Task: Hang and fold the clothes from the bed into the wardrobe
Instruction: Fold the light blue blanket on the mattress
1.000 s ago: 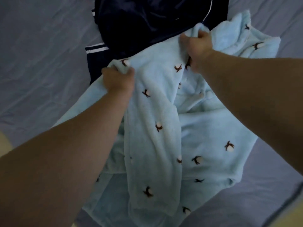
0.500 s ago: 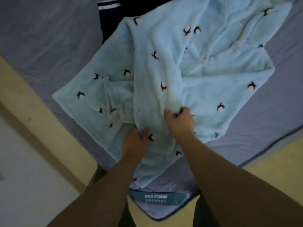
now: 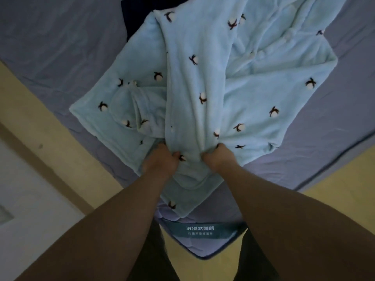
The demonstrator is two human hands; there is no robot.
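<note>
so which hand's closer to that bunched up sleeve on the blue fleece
Left. The left hand grips the fleece just below the bunched sleeve; the right hand grips it farther to the right.

**Plush fleece on a flat, matt sheet**

We see a pale blue fleece garment (image 3: pixel 203 82) of thick, plush cloth. Its pile is fuzzy and matt, printed with small white-and-brown cotton bolls. Where our left hand (image 3: pixel 160 162) and right hand (image 3: pixel 220 159) grip it, it bunches into fat, soft folds. Under it, the bed sheet (image 3: pixel 60 47) is thin grey-lilac cloth, matt and smooth apart from fine creases. The navy garment (image 3: pixel 136 13) at the top edge is cloth too, but too dark for us to judge its finish. The mattress label (image 3: pixel 199 230) is a teal strip with a slight gloss. The bed frame (image 3: pixel 30 110) is yellowish, flat and matt; we cannot tell its material.
</note>
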